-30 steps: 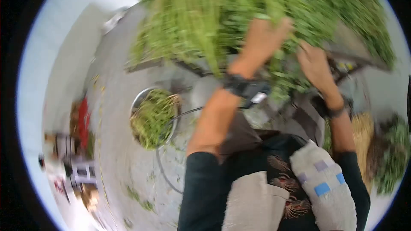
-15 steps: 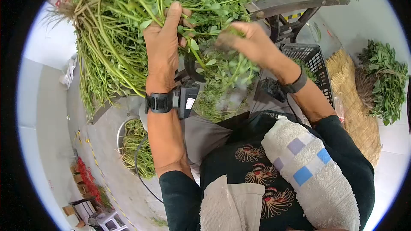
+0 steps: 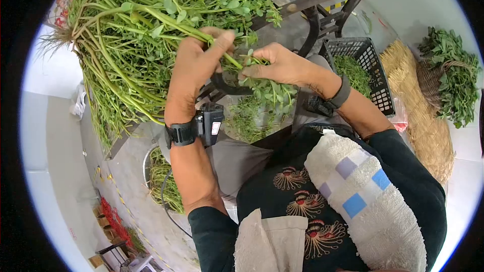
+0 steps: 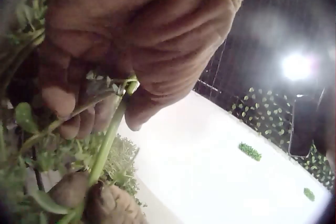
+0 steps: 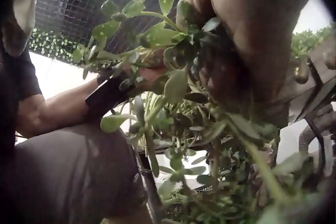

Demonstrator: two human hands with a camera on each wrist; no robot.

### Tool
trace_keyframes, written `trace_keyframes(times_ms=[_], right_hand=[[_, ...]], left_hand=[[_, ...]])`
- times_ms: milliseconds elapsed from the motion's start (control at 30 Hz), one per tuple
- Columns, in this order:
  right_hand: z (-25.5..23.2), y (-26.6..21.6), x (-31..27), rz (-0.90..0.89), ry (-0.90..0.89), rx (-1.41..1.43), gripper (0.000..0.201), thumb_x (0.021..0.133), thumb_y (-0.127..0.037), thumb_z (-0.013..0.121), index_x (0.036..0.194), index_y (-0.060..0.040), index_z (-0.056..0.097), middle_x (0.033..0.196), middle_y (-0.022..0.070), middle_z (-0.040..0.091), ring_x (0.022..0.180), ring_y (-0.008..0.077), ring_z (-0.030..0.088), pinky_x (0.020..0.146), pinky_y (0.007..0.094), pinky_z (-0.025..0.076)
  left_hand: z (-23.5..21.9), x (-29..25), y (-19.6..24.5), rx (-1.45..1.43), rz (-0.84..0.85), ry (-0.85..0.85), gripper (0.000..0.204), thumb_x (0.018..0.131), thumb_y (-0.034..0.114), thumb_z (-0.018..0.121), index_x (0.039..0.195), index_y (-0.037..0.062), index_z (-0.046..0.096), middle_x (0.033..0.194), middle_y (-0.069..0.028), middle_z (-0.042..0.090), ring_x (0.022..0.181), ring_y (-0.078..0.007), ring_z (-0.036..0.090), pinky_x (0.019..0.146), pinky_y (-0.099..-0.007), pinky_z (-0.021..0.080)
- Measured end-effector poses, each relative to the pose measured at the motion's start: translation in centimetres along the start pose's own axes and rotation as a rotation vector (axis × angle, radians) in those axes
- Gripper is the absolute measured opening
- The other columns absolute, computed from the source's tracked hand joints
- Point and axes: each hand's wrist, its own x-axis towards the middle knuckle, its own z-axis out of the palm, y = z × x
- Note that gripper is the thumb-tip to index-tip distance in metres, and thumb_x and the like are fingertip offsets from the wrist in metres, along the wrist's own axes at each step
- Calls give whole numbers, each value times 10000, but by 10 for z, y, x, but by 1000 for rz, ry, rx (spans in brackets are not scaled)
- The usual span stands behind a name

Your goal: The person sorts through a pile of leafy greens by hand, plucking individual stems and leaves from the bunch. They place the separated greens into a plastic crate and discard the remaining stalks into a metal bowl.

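A thick green purslane stem (image 3: 231, 60) runs between the two hands in the head view. My left hand (image 3: 194, 65) pinches it between thumb and fingers; the left wrist view shows the stem (image 4: 107, 145) passing under that thumb. Farther along the same stem, my right hand (image 3: 280, 65) pinches it with thumb and fingertips, close to leafy shoots (image 3: 275, 93) that hang below. Rounded leaves (image 5: 176, 85) crowd around the right hand in the right wrist view. Behind the left hand spreads a large pile of purslane (image 3: 121, 60), its pale roots (image 3: 60, 38) at the far left.
A dark curved table edge (image 3: 327, 0) crosses the back. A black plastic crate (image 3: 385, 95) with green sprigs stands at right, beside a straw mat (image 3: 408, 95) and a leafy bundle (image 3: 448, 70). A metal basin (image 3: 146, 163) of stems sits on the floor at left.
Both hands were at the pile on the table a second ago, with the picture blurred. The stem then came nearer in the left hand. Since half a second ago the right hand has closed on it.
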Motion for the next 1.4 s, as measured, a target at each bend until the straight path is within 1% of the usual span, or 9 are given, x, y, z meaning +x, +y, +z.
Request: trace_keyframes(times_ms=[300,400,467,600,833,900,967,1100,1400], right_hand=[[-7,5,-3,-169,171,-802,196,870,-178,552,868,17,568,656,220,482,546,298,482,526,378,398],[-19,14,6,-138,348,-587,247,836,-222,516,816,23,538,652,210,541,625,388,559,565,435,435],[-42,28,11,360,696,123,200,830,-195,517,792,0,540,663,136,549,584,267,570,537,406,449],[-94,16,-26,270,827,480,195,864,-231,478,782,-74,559,691,4,508,584,118,510,490,309,427],[-211,51,-145,327,909,-599,385,885,-381,516,957,-7,579,754,49,569,728,157,560,689,300,465],[-193,55,-162,397,591,-1531,421,867,-348,561,1103,0,576,858,102,630,821,187,593,777,316,471],[-172,54,-142,110,585,-1233,412,845,-291,604,1168,-35,578,938,128,653,887,159,596,810,291,468],[-55,-12,-54,205,166,-198,303,881,-164,578,1128,11,585,1013,81,665,926,134,607,816,264,478],[23,-10,-3,223,-46,382,261,901,-252,561,994,-12,609,740,39,614,689,93,572,620,316,464]], left_hand=[[11,2,0,22,-139,80,322,897,318,569,753,32,595,596,-24,576,468,-81,504,425,-199,371],[12,3,4,7,-104,8,315,903,311,558,722,53,575,574,-20,560,447,-77,489,410,-195,349],[15,-7,12,-48,-164,103,319,907,318,546,701,74,554,547,-13,535,423,-78,464,395,-191,322],[7,-10,12,-90,-207,181,369,925,355,505,662,96,502,508,-8,475,390,-87,410,370,-197,268],[4,-6,8,-240,-181,102,446,950,425,423,648,97,426,554,-51,478,388,-106,374,369,-220,280],[7,-5,10,-218,-193,120,447,948,431,421,653,96,428,571,-61,496,407,-116,399,373,-225,292],[8,-4,10,-198,-204,126,447,946,438,415,665,91,433,602,-80,532,451,-148,448,383,-246,321],[11,-1,7,-205,-159,114,472,941,426,420,636,67,459,597,-112,566,465,-152,485,400,-245,363],[-1,-16,3,-284,-122,-18,313,963,316,440,879,26,523,710,-92,600,615,-179,588,527,-271,461]])
